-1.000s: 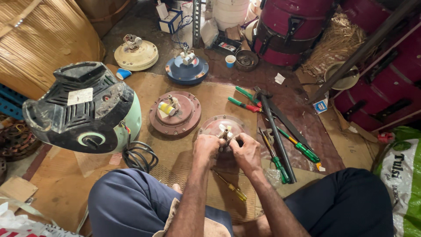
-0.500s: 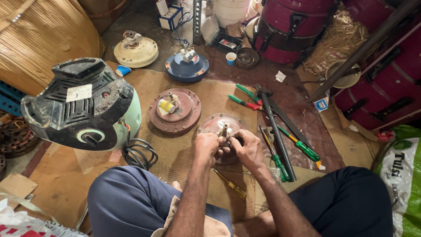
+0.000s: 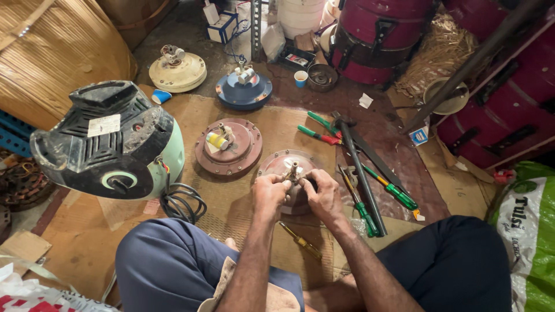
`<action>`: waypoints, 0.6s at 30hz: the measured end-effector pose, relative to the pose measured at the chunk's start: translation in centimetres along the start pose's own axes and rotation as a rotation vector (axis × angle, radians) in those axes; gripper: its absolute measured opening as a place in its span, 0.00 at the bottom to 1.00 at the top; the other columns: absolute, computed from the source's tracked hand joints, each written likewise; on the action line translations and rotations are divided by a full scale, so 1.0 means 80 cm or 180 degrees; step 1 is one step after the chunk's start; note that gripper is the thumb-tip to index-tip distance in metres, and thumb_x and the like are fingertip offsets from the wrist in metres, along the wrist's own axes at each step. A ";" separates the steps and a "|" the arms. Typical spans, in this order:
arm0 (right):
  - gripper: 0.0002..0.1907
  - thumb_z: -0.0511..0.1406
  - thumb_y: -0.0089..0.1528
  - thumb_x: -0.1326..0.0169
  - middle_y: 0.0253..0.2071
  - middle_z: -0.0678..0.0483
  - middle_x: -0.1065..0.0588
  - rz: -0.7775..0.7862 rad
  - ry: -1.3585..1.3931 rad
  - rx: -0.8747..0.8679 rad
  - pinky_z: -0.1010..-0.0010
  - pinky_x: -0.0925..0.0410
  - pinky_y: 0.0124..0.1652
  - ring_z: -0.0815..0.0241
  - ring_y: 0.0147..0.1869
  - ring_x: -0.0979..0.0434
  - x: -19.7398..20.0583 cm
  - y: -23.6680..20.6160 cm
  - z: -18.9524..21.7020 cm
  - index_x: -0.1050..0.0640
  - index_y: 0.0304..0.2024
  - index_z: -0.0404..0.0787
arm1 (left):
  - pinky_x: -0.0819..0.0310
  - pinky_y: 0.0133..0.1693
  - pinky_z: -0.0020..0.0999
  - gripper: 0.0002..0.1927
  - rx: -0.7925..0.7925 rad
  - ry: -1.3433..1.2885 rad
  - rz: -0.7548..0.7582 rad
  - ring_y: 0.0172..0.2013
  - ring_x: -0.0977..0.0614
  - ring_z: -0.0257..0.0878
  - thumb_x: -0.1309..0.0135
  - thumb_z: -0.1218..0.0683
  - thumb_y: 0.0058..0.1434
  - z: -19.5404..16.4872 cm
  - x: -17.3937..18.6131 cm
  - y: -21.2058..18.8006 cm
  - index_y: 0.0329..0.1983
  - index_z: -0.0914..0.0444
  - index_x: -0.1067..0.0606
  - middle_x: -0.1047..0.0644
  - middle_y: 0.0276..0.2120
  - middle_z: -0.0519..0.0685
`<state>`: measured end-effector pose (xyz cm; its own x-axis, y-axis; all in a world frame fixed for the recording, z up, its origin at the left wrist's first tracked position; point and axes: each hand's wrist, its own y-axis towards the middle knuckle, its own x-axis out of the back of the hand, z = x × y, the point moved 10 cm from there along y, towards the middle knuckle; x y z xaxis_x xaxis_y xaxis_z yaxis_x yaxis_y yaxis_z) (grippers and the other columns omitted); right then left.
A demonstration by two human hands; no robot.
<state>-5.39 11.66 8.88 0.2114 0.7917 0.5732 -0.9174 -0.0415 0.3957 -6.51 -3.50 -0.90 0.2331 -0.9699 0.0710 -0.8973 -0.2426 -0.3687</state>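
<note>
Four fan motors (image 3: 228, 149) on a cardboard-covered workshop floor (image 3: 87, 254).

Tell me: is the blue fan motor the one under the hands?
No, both hands, left and right, are on the brown motor; the blue motor sits apart.

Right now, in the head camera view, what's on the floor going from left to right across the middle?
Black and green motor housing → coiled black cable → brown fan motor with a yellow part on top → left hand → right hand → green-handled screwdrivers → green and white sack.
</note>
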 end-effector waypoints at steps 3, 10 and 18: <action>0.07 0.34 0.60 0.40 0.35 0.45 0.23 0.0060 0.0089 -0.0197 0.61 0.30 0.39 0.48 0.39 0.20 0.002 0.000 -0.003 0.21 0.37 0.36 | 0.30 0.21 0.33 0.08 0.0081 -0.0496 0.0035 0.19 0.22 0.34 0.37 0.62 0.51 0.008 -0.002 -0.002 0.35 0.67 0.17 0.19 0.23 0.49; 0.08 0.34 0.60 0.40 0.35 0.45 0.23 -0.0006 0.0084 -0.0123 0.61 0.30 0.40 0.48 0.40 0.20 0.005 0.001 -0.003 0.22 0.36 0.35 | 0.27 0.23 0.30 0.09 -0.0274 -0.0239 -0.0136 0.21 0.21 0.32 0.38 0.63 0.51 0.004 -0.001 0.000 0.36 0.68 0.17 0.18 0.24 0.50; 0.07 0.33 0.61 0.42 0.39 0.45 0.21 -0.0197 0.0010 -0.0195 0.61 0.29 0.42 0.48 0.43 0.20 0.030 -0.029 -0.027 0.21 0.40 0.36 | 0.23 0.37 0.36 0.12 -0.0949 0.0999 -0.0617 0.30 0.16 0.41 0.34 0.60 0.46 -0.019 0.029 -0.005 0.35 0.64 0.15 0.16 0.29 0.51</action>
<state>-3.47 14.95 7.76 0.2672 0.7935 0.5467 -0.9216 0.0447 0.3856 -6.16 -5.72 0.86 0.3236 -0.8548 0.4058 -0.9276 -0.3711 -0.0420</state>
